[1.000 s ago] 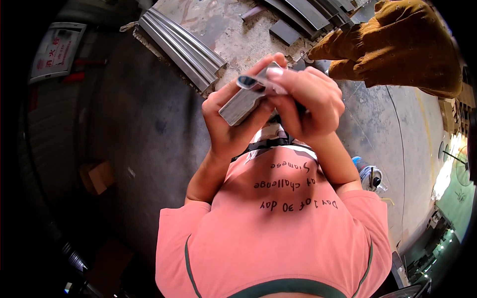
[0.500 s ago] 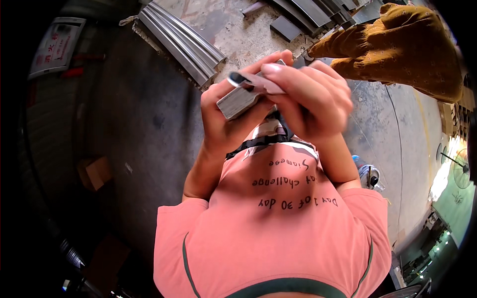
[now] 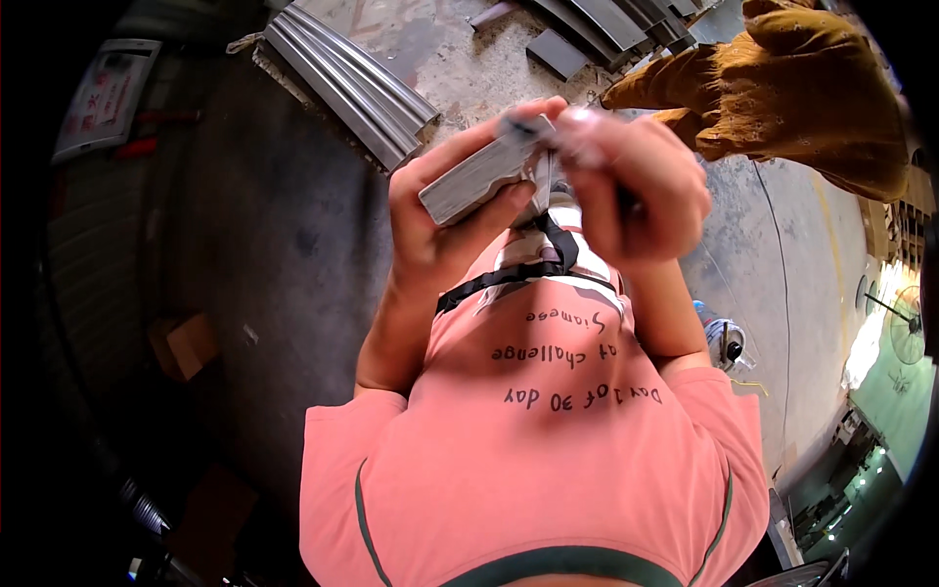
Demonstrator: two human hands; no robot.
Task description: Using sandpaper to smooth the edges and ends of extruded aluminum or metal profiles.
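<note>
My left hand is wrapped round a grey, flat-faced block with a worn, streaked surface, holding it tilted in front of my chest. The fingers lie along its far side and the thumb presses on its near edge. My right hand is closed and smeared by motion at the block's right end. Its thumb and fingertips pinch a folded strip, dark and pale, which lies over the block's upper right corner. Blur hides what the strip is made of.
Long shiny metal profiles lie on the floor at the far left. Dark metal pieces are stacked at the far side, beside a brown cloth. A cardboard box stands left; a wrapped bottle-like thing stands right.
My right hand has swept the strip from the block's left part toward its upper right end. More of the block's face now shows. My left hand has shifted slightly left.
</note>
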